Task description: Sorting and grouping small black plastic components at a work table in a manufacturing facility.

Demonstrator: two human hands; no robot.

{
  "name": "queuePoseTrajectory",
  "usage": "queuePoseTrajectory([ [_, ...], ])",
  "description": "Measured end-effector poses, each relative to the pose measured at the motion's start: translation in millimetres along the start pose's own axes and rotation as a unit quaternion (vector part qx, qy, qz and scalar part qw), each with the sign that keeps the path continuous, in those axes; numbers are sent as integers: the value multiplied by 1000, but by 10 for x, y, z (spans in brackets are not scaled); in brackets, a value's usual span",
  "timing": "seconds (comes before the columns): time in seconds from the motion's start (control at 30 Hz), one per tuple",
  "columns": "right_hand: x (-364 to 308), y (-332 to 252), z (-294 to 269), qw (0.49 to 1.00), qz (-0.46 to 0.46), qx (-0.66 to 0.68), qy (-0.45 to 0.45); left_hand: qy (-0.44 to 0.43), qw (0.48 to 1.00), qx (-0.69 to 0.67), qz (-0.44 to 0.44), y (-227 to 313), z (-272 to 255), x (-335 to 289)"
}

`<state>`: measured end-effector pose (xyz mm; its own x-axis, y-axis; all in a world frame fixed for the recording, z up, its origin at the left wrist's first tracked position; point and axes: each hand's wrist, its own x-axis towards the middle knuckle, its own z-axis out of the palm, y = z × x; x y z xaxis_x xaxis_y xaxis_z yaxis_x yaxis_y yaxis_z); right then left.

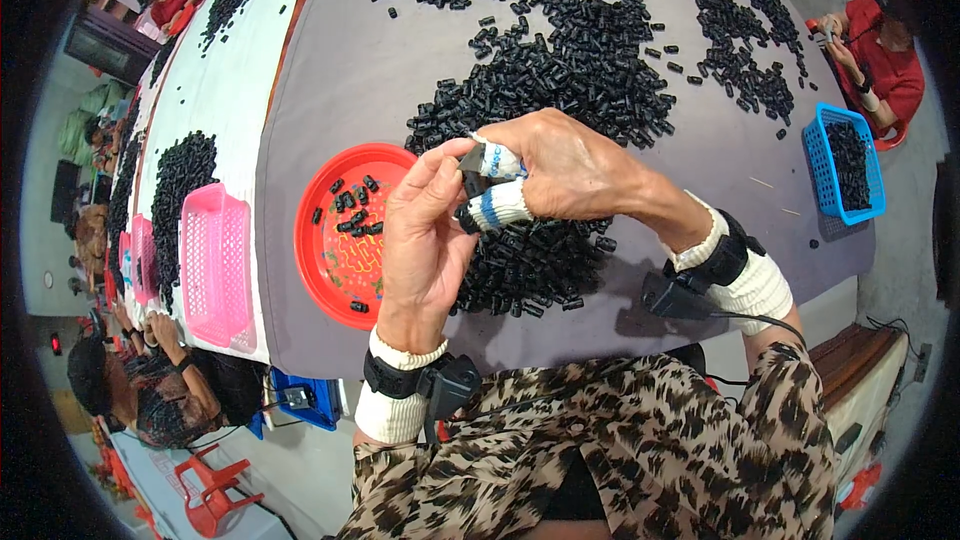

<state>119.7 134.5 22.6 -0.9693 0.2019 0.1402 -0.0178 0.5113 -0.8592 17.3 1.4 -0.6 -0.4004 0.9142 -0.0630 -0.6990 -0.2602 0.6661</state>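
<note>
My left hand [430,225] and my right hand [580,165] meet above a large heap of small black plastic pieces [540,70]. The left fingertips are closed in a pinch on a small black plastic piece [472,162]. Against its other side press my right thumb and forefinger, both wrapped in white cloth with blue marks [500,204]; the fingers partly hide the piece. Left of my left hand lies a round red plate [312,258] with several loose black pieces on it. Both wrists wear white knitted cuffs under black straps with small boxes.
A blue basket [828,175] of black pieces stands at the table's right edge, near a person in red [893,70]. On the left, a pink basket [215,265] stands on a white-covered table [235,80]. More people sit there. A red stool [212,490] stands at lower left.
</note>
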Motion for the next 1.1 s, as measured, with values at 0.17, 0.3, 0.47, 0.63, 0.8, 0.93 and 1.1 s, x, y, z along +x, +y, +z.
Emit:
queuePoseTrajectory([
  [0.17,-19,50,34,1000,-21,18,3,13,999,29,4,9,26,-11],
  [0.3,-60,4,-25,1000,5,7,-4,66,988,124,61,165,-142,4],
  [0.47,-99,232,-202,996,-35,-13,81,230,878,371,198,473,-681,-61],
  [0.63,-215,194,-335,995,62,23,69,118,847,508,99,33,-430,4],
  [0.8,-264,227,-360,994,80,-27,75,-105,717,678,124,-815,-216,235],
  [0.93,-372,318,-426,993,81,-21,84,-308,513,772,212,-1226,35,163],
  [1.1,-399,329,-398,987,135,47,76,-313,403,816,271,-1482,-273,396],
])
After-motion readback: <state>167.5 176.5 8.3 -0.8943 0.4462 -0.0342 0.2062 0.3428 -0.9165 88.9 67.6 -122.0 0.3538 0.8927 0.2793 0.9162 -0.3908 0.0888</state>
